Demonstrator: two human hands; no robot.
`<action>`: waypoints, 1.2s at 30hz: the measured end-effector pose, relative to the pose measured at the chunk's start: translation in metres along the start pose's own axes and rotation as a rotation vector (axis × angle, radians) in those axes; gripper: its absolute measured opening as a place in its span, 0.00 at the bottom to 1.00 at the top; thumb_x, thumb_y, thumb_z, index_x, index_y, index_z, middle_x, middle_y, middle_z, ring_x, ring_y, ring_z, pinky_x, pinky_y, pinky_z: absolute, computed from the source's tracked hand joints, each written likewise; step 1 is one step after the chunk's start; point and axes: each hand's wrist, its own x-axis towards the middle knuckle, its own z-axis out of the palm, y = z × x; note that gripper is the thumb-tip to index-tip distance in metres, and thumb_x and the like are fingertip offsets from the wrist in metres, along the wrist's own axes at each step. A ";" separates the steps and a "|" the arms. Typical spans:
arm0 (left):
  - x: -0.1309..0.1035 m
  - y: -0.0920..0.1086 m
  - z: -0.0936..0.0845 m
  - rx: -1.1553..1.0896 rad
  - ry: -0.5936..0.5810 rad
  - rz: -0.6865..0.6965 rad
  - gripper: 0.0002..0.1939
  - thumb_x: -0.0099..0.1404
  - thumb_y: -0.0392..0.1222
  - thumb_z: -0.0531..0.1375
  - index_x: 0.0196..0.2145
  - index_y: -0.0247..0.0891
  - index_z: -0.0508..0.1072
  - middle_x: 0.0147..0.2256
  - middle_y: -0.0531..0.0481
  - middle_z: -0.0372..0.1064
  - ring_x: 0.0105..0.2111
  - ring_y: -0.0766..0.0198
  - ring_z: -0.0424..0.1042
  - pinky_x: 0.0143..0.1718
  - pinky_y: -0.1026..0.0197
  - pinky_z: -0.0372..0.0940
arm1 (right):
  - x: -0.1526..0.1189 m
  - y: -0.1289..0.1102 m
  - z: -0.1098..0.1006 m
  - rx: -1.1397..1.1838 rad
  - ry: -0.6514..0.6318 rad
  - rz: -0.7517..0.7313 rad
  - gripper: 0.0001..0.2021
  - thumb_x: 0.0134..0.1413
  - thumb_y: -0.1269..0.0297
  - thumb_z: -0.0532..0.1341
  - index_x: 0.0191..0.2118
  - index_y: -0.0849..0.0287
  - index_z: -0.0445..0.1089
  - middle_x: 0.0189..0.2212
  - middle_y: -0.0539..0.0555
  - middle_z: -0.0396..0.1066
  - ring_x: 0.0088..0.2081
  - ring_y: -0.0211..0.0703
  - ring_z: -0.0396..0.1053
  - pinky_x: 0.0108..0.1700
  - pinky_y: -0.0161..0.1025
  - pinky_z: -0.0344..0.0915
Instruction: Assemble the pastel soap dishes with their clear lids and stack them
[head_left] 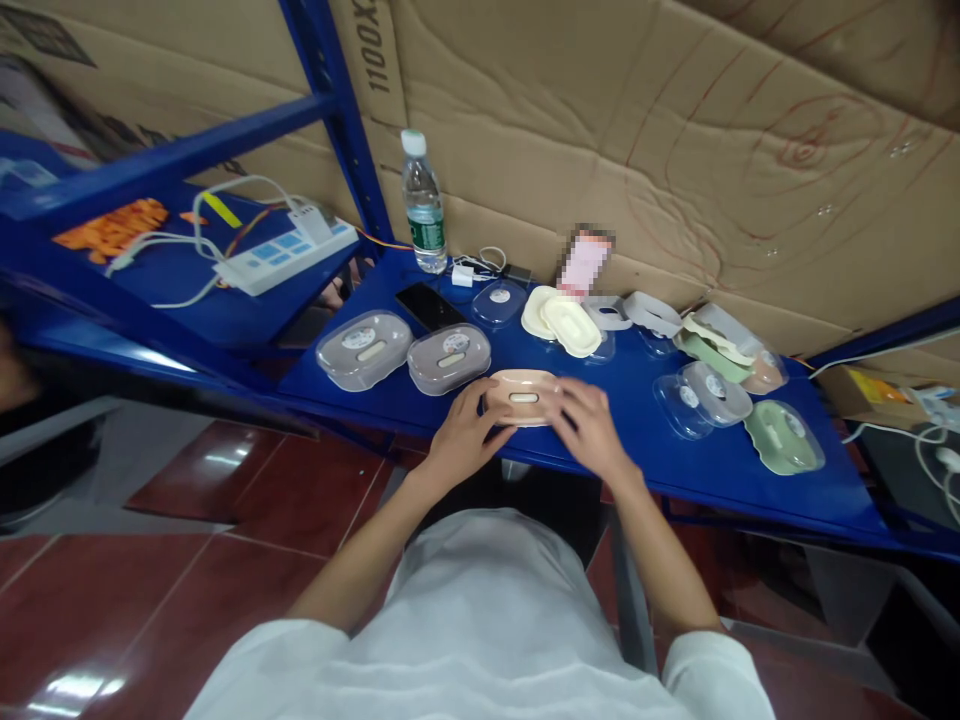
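A peach-coloured oval plastic box with a pale slot-shaped piece in its middle lies at the table's front edge, between my hands. My left hand is closed on its left end, fingers curled over the rim and thumb at the near side. At the opposite end, my right hand grips the box with bent fingers. Left of them stand two similar boxes with clear greyish covers: a nearer one and a larger one. Behind the peach box, cream oval trays overlap each other.
Clear lids and grey parts lie along the back, with green pieces farther right. A green box sits near the right end. A black phone, water bottle and charger are at back left. Blue shelf posts rise left.
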 end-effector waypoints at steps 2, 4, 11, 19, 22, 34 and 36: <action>0.001 0.001 -0.002 -0.004 0.012 0.018 0.08 0.75 0.41 0.63 0.50 0.41 0.76 0.65 0.36 0.61 0.69 0.44 0.63 0.68 0.40 0.66 | 0.026 0.029 -0.017 -0.110 0.056 0.128 0.20 0.76 0.54 0.53 0.64 0.54 0.73 0.67 0.62 0.69 0.68 0.57 0.65 0.68 0.55 0.60; 0.002 0.001 -0.005 -0.009 0.011 0.020 0.07 0.75 0.40 0.63 0.49 0.40 0.76 0.65 0.37 0.61 0.68 0.45 0.64 0.67 0.41 0.67 | 0.035 0.056 -0.029 -0.266 0.035 0.296 0.25 0.74 0.53 0.55 0.68 0.59 0.68 0.73 0.67 0.59 0.72 0.64 0.57 0.70 0.62 0.56; 0.005 0.003 -0.005 0.015 0.007 0.050 0.07 0.74 0.40 0.63 0.48 0.39 0.75 0.63 0.35 0.64 0.68 0.43 0.64 0.66 0.41 0.67 | -0.075 0.078 -0.036 -0.513 0.096 0.853 0.37 0.73 0.43 0.49 0.76 0.63 0.53 0.75 0.74 0.52 0.75 0.73 0.50 0.68 0.82 0.47; 0.002 0.005 -0.002 0.082 -0.054 0.047 0.11 0.75 0.43 0.63 0.53 0.43 0.76 0.63 0.39 0.67 0.69 0.43 0.63 0.66 0.41 0.67 | -0.121 0.064 -0.044 -0.265 0.108 0.589 0.31 0.72 0.41 0.55 0.73 0.47 0.62 0.75 0.63 0.57 0.74 0.68 0.56 0.68 0.74 0.55; 0.000 0.005 -0.003 -0.012 -0.048 -0.025 0.19 0.74 0.45 0.65 0.60 0.45 0.72 0.64 0.39 0.66 0.67 0.46 0.67 0.65 0.43 0.69 | -0.100 0.055 -0.036 -0.083 0.192 0.543 0.28 0.73 0.44 0.56 0.71 0.50 0.65 0.70 0.63 0.66 0.70 0.61 0.65 0.69 0.65 0.63; -0.002 -0.006 -0.007 -0.219 -0.069 -0.091 0.37 0.75 0.49 0.64 0.75 0.55 0.55 0.71 0.41 0.55 0.73 0.46 0.58 0.73 0.39 0.61 | -0.050 -0.032 0.019 0.098 0.127 0.223 0.26 0.75 0.59 0.59 0.74 0.46 0.61 0.75 0.60 0.57 0.74 0.57 0.59 0.71 0.60 0.65; -0.002 -0.008 -0.008 -0.229 -0.055 -0.080 0.36 0.75 0.50 0.65 0.74 0.55 0.56 0.71 0.41 0.57 0.73 0.46 0.58 0.73 0.38 0.60 | -0.050 -0.030 0.019 0.072 0.103 0.166 0.30 0.75 0.61 0.58 0.77 0.44 0.55 0.77 0.59 0.52 0.76 0.58 0.55 0.72 0.61 0.63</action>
